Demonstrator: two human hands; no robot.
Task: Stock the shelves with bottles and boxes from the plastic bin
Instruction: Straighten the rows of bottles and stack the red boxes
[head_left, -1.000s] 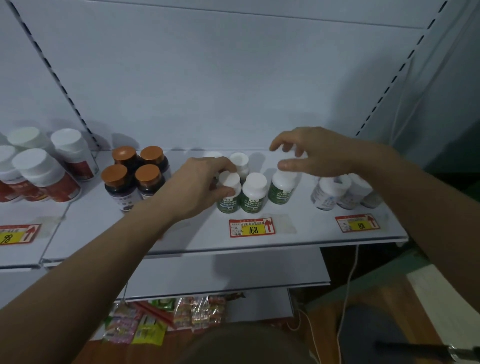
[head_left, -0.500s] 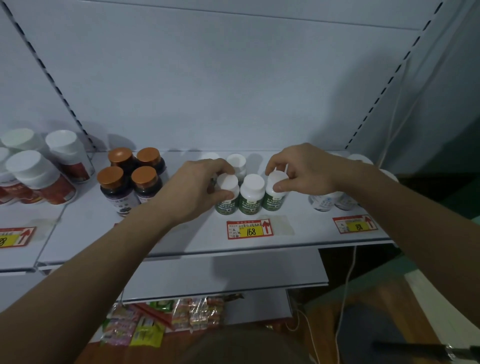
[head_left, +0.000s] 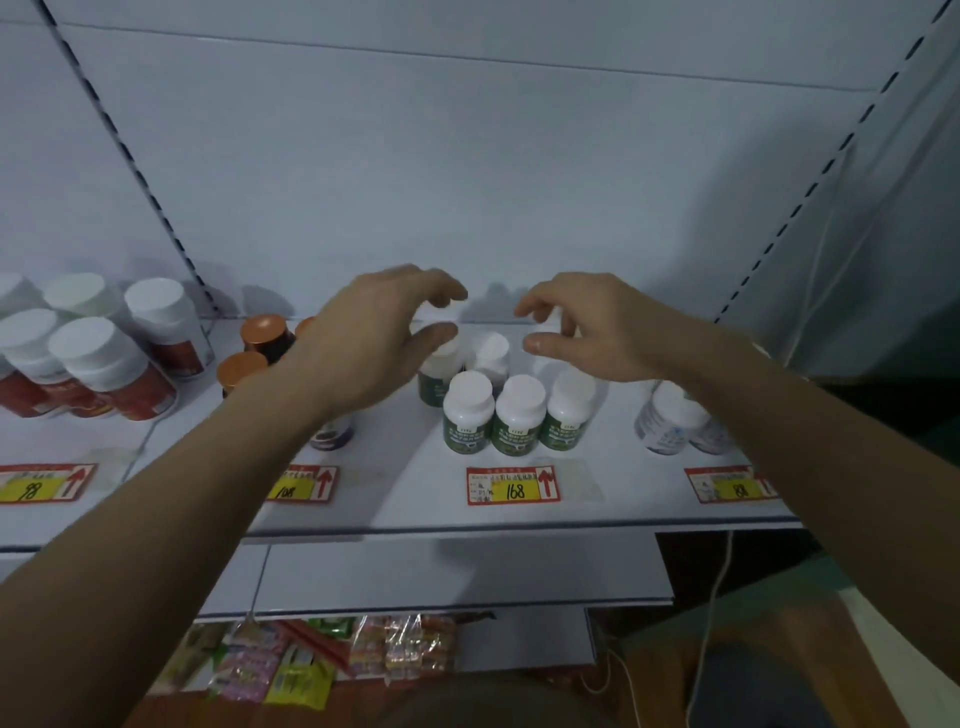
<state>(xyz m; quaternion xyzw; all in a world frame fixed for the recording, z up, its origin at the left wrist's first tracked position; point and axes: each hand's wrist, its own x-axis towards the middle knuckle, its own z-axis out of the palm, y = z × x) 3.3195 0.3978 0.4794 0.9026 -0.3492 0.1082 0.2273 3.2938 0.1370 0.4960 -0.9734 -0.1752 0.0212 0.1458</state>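
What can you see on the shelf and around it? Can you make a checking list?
Surface: white shelf with price tags.
Job's things: green bottles upright in a tight group; no bin seen.
Clutter: red bottles, orange-capped bottles, pale bottles, snack packets below.
Hands: left hand and right hand hover over the green bottles, holding nothing.
Cables: white cable on the right.
Surroundings: white back panel.

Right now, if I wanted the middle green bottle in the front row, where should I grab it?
Take the middle green-labelled plastic bottle by its white round cap, coming from above. It stands upright with a bottle close on each side, so fingers probably won't fit around its body, while the cap is free on top.
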